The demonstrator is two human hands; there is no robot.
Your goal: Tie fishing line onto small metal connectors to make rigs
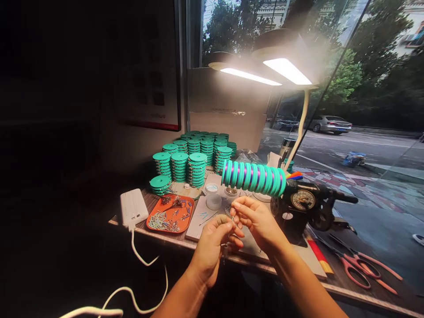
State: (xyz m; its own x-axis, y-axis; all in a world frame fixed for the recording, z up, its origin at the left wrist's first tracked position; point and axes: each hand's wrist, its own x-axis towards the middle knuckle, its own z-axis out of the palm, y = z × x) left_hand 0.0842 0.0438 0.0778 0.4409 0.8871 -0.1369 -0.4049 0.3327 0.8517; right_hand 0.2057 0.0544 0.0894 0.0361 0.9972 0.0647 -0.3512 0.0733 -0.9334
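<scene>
My left hand [212,245] and my right hand [256,221] meet above the near edge of the work table [344,289]. Both are closed in a pinch on a small thin metal piece [232,222] held between the fingertips; what it is exactly is too small to tell. Just behind my hands, a row of teal spools [253,177] sits on a horizontal shaft of a black winding machine [306,205] with a round dial. An orange tray [170,214] of small metal and coloured parts lies to the left.
Stacks of teal spools [192,159] stand at the back left. A white power bank [133,206] with a trailing cable lies at the left edge. Red-handled scissors [359,265] lie at the right. Two lit desk lamps [286,70] hang overhead. A window shows a street.
</scene>
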